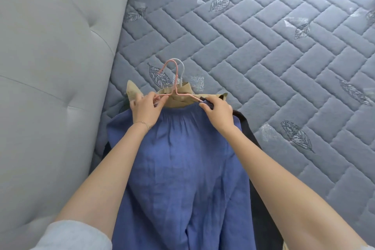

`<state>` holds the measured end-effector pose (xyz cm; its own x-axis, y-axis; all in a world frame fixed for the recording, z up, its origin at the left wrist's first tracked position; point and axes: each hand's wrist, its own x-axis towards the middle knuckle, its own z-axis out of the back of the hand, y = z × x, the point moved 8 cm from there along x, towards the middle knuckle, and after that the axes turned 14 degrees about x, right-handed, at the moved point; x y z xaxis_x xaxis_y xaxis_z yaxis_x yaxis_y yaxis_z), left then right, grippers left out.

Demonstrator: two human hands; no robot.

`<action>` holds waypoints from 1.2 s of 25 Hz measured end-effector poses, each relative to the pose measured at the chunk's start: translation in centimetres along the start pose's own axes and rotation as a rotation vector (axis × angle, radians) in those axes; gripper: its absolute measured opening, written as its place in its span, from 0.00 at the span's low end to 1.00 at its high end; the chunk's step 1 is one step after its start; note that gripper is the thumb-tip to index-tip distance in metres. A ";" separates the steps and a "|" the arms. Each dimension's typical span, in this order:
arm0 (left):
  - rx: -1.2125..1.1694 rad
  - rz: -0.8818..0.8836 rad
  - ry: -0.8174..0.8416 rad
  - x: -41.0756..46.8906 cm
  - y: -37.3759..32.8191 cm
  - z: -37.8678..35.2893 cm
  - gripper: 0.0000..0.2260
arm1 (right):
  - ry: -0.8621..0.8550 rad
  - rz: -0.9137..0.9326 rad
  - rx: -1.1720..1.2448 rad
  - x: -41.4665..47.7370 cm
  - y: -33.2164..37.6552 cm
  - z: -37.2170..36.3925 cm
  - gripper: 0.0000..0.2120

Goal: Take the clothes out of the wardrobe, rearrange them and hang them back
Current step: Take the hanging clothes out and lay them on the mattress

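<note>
While the blue garment (178, 158) lies flat on the mattress (263, 46), its waistband at the pink hanger (176, 85) | my left hand (145, 110) pinches the hanger's left end, my right hand (218, 112) pinches the right end | I should fasten both sides level, not pulling the beige garment (178, 101) beneath.

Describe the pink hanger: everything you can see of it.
The pink hanger is thin, probably coated wire or plastic, with a curved hook, a short neck and two sloping arms. It lies nearly flat, hook pointing away from the person, on a beige garment on the mattress, just above a blue garment. The left hand pinches its left arm; the right hand pinches its right end, where something dark covers it. A white hanger hook sits right behind its hook.
</note>
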<state>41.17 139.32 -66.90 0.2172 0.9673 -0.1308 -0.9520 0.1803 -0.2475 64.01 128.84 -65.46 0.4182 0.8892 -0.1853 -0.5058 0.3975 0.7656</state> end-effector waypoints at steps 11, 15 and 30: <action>0.045 -0.177 -0.074 -8.7 0.1 6.6 0.24 | 0.014 0.192 -0.066 -7.2 8.3 0.7 0.24; -0.042 -0.072 -0.102 -16.3 0.9 14.7 0.24 | 0.084 0.226 -0.048 -13.6 15.4 3.6 0.25; -0.181 0.518 -0.425 -50.3 3.6 36.1 0.23 | 0.532 0.620 0.006 -40.9 34.0 10.0 0.27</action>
<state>19.00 97.75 -26.52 -0.3937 0.9135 0.1028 -0.8514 -0.3202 -0.4155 37.31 103.73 -25.71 -0.3510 0.9363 0.0065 -0.5233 -0.2019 0.8279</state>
